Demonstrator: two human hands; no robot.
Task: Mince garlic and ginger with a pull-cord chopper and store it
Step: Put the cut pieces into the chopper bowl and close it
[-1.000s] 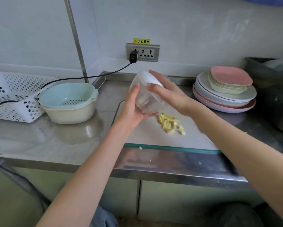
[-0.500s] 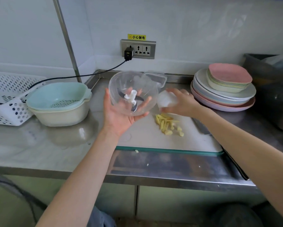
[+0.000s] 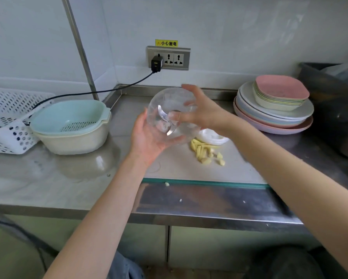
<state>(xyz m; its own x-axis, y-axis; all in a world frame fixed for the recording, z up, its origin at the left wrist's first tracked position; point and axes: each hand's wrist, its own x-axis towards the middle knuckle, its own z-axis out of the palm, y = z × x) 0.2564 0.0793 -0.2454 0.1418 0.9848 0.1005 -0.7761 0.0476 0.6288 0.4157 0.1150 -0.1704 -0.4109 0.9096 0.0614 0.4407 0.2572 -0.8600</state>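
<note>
Left hand (image 3: pixel 147 137) cupped clear chopper bowl (image 3: pixel 172 115) above cutting board (image 3: pixel 189 168); right hand (image 3: pixel 201 111) gripped bowl rim; ginger sticks (image 3: pixel 206 152) below bowl.

The chopper bowl (image 3: pixel 170 113) is clear glossy plastic with shiny metal blades (image 3: pixel 162 115). The counter (image 3: pixel 48 178) is brushed steel (dully reflective); far right, stacked plates (image 3: pixel 273 115) look matt plastic.

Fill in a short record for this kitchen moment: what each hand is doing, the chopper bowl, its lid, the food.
left hand: cradles the chopper bowl from below
right hand: fingers reach into the bowl at the blade
chopper bowl: clear, tilted, held above the cutting board
lid: off, lying on the board
cut pieces: on the board, not yet in the bowl
</note>
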